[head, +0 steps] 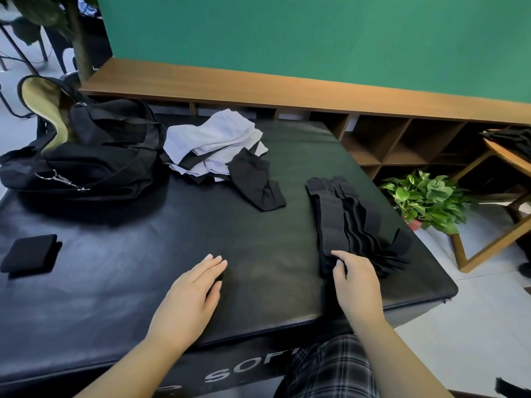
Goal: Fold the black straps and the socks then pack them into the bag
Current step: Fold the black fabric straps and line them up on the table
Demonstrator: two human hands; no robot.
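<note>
Nearest, plaid-clad lap tucked against the near edge of the black padded table; on the table's near middle, left hand laid flat, palm down, fingers straight and close together, holding nothing; to its right, right hand with fingers curled, thumb and fingertips pinching the near end of the black straps; straps stacked in a fanned pile running from that hand away toward the table's far right side; on the table's near left, a small folded black piece, well apart from both hands; cannot tell what it is; past the table's middle, a loose black sock, touching a heap of pale grey and black socks just behind it; on the table's far left corner, the black bag, open, its yellowish lining showing, just beside the sock heap; beyond the table, a wooden shelf unit against a green wall; off the table's right edge, a potted green plant on the floor.
</note>
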